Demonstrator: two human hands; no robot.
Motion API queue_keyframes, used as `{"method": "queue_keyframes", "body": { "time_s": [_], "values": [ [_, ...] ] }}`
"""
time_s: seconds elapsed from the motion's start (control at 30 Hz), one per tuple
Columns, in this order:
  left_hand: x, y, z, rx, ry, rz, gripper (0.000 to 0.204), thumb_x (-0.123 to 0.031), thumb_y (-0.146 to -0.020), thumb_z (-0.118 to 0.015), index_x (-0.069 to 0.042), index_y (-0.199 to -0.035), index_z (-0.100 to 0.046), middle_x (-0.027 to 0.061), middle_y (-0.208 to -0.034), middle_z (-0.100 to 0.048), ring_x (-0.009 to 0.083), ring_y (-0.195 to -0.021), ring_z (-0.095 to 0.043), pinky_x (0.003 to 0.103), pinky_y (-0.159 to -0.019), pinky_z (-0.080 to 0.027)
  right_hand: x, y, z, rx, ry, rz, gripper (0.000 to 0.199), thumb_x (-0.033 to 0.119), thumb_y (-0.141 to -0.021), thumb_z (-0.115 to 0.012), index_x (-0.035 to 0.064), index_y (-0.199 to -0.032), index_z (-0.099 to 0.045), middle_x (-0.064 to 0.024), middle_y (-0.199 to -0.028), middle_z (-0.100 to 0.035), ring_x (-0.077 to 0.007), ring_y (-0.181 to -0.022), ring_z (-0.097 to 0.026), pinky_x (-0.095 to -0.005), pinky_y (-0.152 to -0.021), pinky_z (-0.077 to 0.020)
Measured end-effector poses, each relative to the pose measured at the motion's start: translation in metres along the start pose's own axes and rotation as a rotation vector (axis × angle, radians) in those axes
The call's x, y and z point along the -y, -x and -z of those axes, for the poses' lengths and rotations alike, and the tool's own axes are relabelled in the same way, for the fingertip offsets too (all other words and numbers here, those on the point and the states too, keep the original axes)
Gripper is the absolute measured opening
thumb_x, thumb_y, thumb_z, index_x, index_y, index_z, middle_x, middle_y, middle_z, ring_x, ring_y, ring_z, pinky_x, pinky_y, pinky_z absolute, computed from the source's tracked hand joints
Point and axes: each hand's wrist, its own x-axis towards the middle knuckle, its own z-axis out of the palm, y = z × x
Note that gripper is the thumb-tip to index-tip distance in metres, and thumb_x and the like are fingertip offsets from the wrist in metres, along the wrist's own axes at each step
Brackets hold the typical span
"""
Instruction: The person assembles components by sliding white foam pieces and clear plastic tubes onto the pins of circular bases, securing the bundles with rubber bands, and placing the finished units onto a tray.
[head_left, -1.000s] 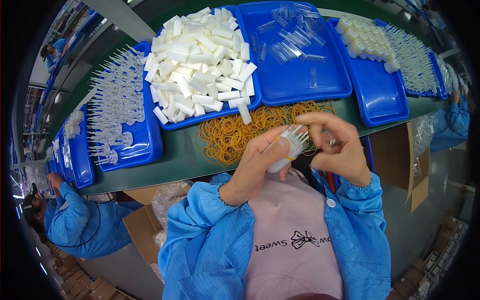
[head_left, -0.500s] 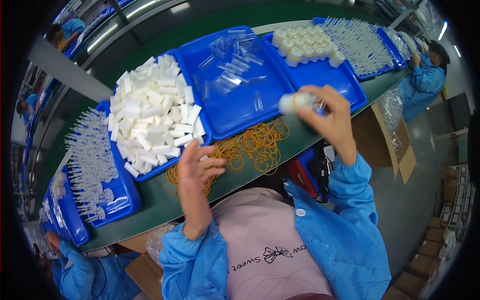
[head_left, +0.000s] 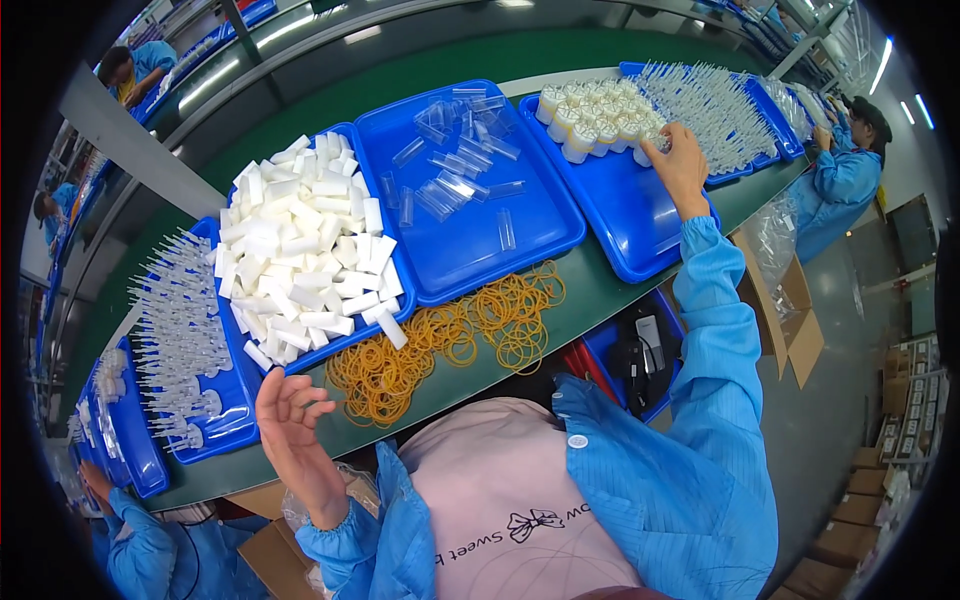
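My right hand [head_left: 682, 165] reaches over the blue tray at the right, its thumb and fingers closed on a white banded bundle [head_left: 646, 151], mostly hidden by the fingers. This bundle stands at the near right corner of a group of similar upright white bundles [head_left: 590, 125] with clear tops. My left hand [head_left: 298, 435] is empty, with fingers apart and slightly curled, above the near table edge. Closest to it are a pile of yellow-brown rubber bands [head_left: 390, 370] and a heap of short white tubes [head_left: 300, 245] filling a tray.
A middle blue tray [head_left: 465, 275] holds loose clear tubes [head_left: 460, 165]. Trays of upright thin-stemmed plastic pieces stand left [head_left: 180, 340] and far right [head_left: 710, 110]. An open cardboard box [head_left: 790, 325] sits beside the table. Co-workers sit at both ends.
My right hand has carried the bundle away from me and rightward, from above the tray's near edge to the group of bundles. My left hand has drawn back left, off the rubber bands.
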Motion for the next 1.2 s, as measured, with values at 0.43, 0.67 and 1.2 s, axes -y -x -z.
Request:
{"method": "queue_keyframes", "body": {
  "time_s": [0.43,0.67,1.2],
  "values": [
    [0.005,-0.008,-0.001,0.064,0.007,0.023,0.051,-0.04,-0.098,-0.034,0.002,-0.124,-0.046,0.0123,-0.106,-0.056,0.0181,-0.09,-0.058,0.03,-0.076,-0.049,0.021,0.031,0.051,-0.079,-0.355,0.029,0.023,0.024,-0.082,-0.061,0.0145,-0.103,-0.063,-0.0112,-0.068,-0.062,-0.0303,-0.063,-0.061,-0.0388,-0.057,-0.0449],
    [0.004,-0.005,-0.006,0.14,0.03,0.04,0.041,-0.032,-0.096,-0.047,0.002,-0.118,-0.05,0.0116,-0.101,-0.058,0.0181,-0.088,-0.059,0.03,-0.077,-0.049,-0.003,0.003,0.028,0.022,-0.09,0.045,0.024,0.014,-0.083,-0.049,0.0192,-0.1,-0.066,-0.0172,-0.081,-0.065,-0.0375,-0.077,-0.062,-0.0455,-0.066,-0.0476],
    [0.012,-0.006,-0.005,0.166,-0.047,0.099,0.029,-0.017,-0.095,-0.049,0.001,-0.117,-0.051,0.0097,-0.1,-0.057,0.0149,-0.087,-0.057,0.028,-0.076,-0.048,-0.002,-0.019,0.033,0.287,0.14,0.078,0.037,0.009,-0.077,-0.044,0.0197,-0.103,-0.069,-0.0177,-0.094,-0.066,-0.0367,-0.089,-0.062,-0.0456,-0.078,-0.0488]
  ]
}}
